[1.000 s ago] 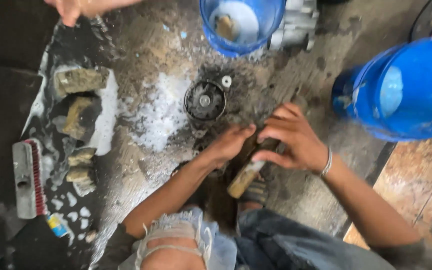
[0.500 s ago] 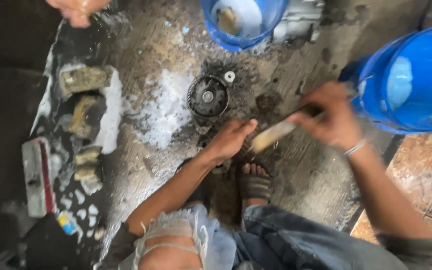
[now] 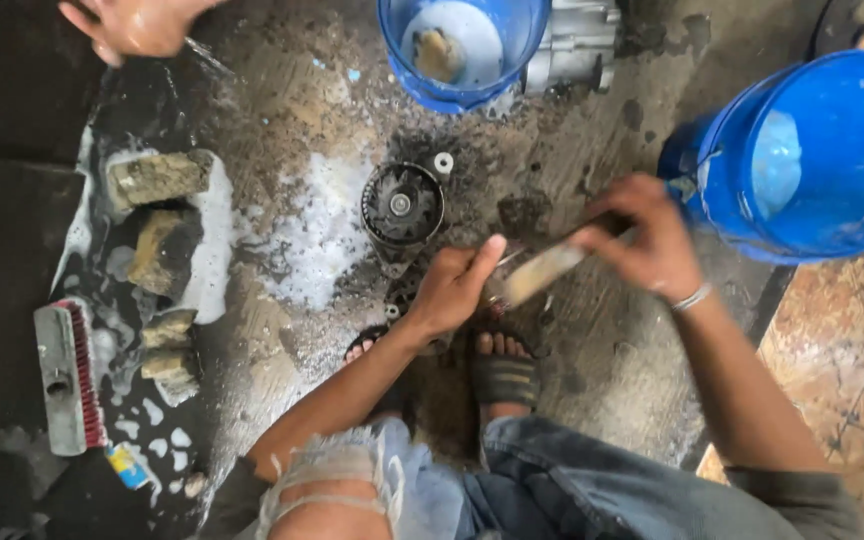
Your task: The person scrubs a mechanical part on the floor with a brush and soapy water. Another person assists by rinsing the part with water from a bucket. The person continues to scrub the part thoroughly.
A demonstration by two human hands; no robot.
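Two hands at work over wet, grimy floor (image 3: 592,130). Right hand (image 3: 652,245) clenched on brush (image 3: 547,270), lifted beside big blue bucket (image 3: 812,160). Left hand (image 3: 452,290) presses on dark metal part (image 3: 407,290) near feet. Round black motor part (image 3: 402,205) just beyond. Soapy sponges (image 3: 157,235) and scrub brush (image 3: 67,375) far left.

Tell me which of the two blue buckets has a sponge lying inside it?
The bucket at the top middle: a brownish sponge lies on its pale bottom. The bigger bucket at the right, nearest the right hand, shows only foamy water.
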